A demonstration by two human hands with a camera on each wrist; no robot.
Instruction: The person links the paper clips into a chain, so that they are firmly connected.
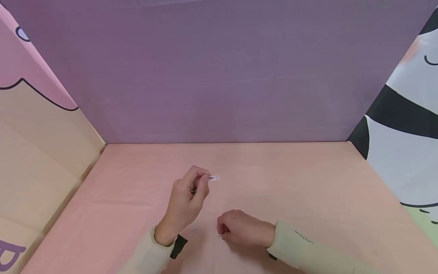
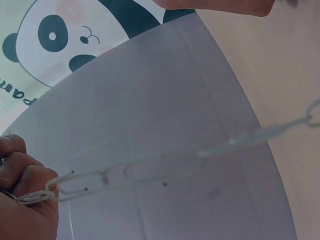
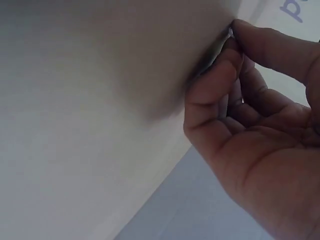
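Now the left hand (image 1: 186, 199) pinches a white wire paper-clip chain (image 2: 150, 172) at its fingertips; the right hand (image 1: 239, 228) pinches another end — tugging could unhook links.

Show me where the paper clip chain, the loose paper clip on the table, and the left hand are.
paper clip chain (image 2: 150, 170), left wrist view, middle links.
loose paper clip (image 1: 195, 229), head view, its centre.
left hand (image 1: 186, 198), head view, back of the hand.

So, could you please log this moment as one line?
left hand: pinches paper clip chain | right hand: pinches loose clip on table
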